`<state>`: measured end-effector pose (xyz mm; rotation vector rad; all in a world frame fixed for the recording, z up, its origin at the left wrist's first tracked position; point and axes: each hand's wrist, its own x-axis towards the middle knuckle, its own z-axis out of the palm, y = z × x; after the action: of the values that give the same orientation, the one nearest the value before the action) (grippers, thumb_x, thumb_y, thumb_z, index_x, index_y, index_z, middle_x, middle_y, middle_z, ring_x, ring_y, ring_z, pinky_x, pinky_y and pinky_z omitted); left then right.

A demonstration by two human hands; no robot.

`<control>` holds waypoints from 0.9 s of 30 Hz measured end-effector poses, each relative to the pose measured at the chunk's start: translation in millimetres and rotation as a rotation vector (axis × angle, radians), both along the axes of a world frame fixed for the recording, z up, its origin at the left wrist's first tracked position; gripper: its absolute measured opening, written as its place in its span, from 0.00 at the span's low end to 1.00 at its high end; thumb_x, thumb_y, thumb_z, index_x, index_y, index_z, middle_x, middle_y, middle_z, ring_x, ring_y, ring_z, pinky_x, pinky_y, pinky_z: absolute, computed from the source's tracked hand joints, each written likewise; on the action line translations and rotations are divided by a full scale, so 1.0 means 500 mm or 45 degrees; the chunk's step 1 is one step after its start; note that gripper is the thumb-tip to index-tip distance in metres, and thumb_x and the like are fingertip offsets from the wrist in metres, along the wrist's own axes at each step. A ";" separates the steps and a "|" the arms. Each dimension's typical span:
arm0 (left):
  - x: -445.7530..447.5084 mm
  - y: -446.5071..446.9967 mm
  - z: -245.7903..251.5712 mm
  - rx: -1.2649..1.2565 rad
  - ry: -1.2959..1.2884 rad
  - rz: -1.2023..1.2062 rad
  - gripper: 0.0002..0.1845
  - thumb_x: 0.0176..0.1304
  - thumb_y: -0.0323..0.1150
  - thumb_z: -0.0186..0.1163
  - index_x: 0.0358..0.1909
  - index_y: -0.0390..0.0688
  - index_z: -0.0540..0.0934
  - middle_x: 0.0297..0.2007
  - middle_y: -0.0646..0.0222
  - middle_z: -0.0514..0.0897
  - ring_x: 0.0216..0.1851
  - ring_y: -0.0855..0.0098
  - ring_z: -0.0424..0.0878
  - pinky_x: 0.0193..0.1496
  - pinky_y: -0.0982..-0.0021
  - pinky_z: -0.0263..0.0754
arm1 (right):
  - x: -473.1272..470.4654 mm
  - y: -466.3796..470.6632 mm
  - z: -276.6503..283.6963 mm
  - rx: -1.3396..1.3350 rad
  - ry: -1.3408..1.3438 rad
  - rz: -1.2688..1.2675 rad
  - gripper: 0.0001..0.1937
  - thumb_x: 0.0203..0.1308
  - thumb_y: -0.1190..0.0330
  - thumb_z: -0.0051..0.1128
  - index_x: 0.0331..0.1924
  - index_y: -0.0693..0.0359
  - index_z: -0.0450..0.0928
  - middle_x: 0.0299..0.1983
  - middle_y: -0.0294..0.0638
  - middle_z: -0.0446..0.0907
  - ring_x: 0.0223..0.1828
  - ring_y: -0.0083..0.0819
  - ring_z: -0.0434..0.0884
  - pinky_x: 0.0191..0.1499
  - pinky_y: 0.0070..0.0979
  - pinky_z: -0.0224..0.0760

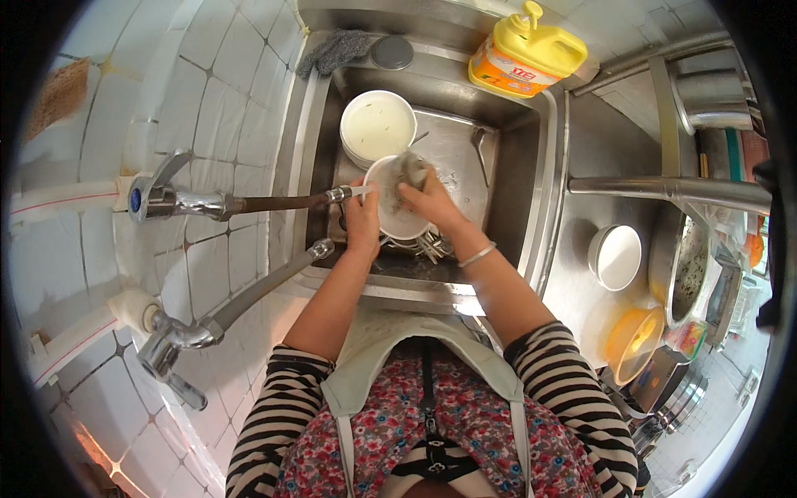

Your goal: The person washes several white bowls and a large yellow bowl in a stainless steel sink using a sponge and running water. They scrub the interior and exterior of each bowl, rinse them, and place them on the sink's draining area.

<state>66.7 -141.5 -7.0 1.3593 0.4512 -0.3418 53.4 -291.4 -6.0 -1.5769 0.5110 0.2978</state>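
In the metal sink (514, 205), my left hand (363, 218) grips the left rim of a white bowl (405, 224), which is tilted under the end of the upper tap hose (286, 202). My right hand (426, 196) holds a greyish scrubbing cloth or pad (410, 168) against the inside of that bowl. Just beyond stands a stack of white bowls, the top bowl (378, 124) filled with pale, cloudy liquid. Metal cutlery (433, 244) lies on the sink floor below the held bowl, partly hidden by it. A spoon (478, 149) rests at the right of the basin.
A yellow dish soap pump bottle (529, 53), a dark round lid (392, 52) and a grey scouring cloth (336, 52) sit along the back ledge. A lower tap hose (268, 286) reaches the sink's left edge. White bowls (615, 257) and an orange plastic basin (635, 345) stand on the right counter.
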 end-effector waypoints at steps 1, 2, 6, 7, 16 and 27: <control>-0.009 -0.012 0.009 -0.107 0.136 0.032 0.24 0.68 0.42 0.55 0.59 0.38 0.69 0.55 0.60 0.73 0.55 0.68 0.71 0.55 0.66 0.67 | 0.005 0.020 -0.005 -0.212 -0.065 0.093 0.29 0.58 0.65 0.57 0.63 0.63 0.60 0.49 0.50 0.76 0.46 0.34 0.78 0.48 0.30 0.73; -0.015 -0.017 -0.010 -0.181 0.147 0.065 0.25 0.68 0.42 0.54 0.59 0.36 0.68 0.57 0.60 0.70 0.57 0.69 0.69 0.56 0.66 0.67 | 0.007 0.043 -0.010 -0.221 -0.133 0.183 0.29 0.56 0.67 0.57 0.62 0.63 0.62 0.51 0.54 0.75 0.51 0.43 0.77 0.53 0.32 0.70; 0.021 0.024 -0.004 -0.252 0.321 0.034 0.21 0.64 0.36 0.55 0.57 0.39 0.70 0.53 0.62 0.75 0.53 0.69 0.73 0.54 0.67 0.68 | 0.017 0.034 0.001 -0.278 -0.252 1.040 0.26 0.51 0.70 0.57 0.58 0.61 0.69 0.54 0.53 0.74 0.57 0.53 0.73 0.58 0.37 0.67; 0.018 0.036 -0.015 -0.188 0.277 -0.007 0.21 0.64 0.36 0.55 0.58 0.39 0.70 0.52 0.62 0.75 0.52 0.69 0.73 0.54 0.67 0.68 | 0.014 0.028 0.013 -0.519 -0.239 1.096 0.23 0.51 0.69 0.58 0.54 0.61 0.71 0.52 0.52 0.75 0.55 0.53 0.74 0.56 0.38 0.68; 0.027 0.058 -0.026 0.014 0.121 -0.045 0.22 0.67 0.38 0.56 0.57 0.37 0.70 0.49 0.59 0.77 0.50 0.68 0.74 0.53 0.67 0.68 | 0.003 0.065 -0.032 -0.357 -0.363 0.950 0.15 0.51 0.69 0.59 0.44 0.62 0.75 0.44 0.52 0.76 0.49 0.53 0.74 0.53 0.41 0.67; 0.034 0.087 0.007 -0.531 0.464 0.231 0.19 0.68 0.29 0.48 0.60 0.37 0.66 0.53 0.53 0.75 0.56 0.54 0.76 0.55 0.50 0.78 | -0.017 -0.059 0.194 -0.092 -0.393 0.209 0.22 0.53 0.75 0.59 0.54 0.62 0.71 0.56 0.53 0.73 0.58 0.42 0.74 0.59 0.29 0.67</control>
<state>83.8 -97.8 -3.3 0.8424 0.7549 -0.5051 45.0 -320.9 91.0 -1.7010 0.1546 0.1562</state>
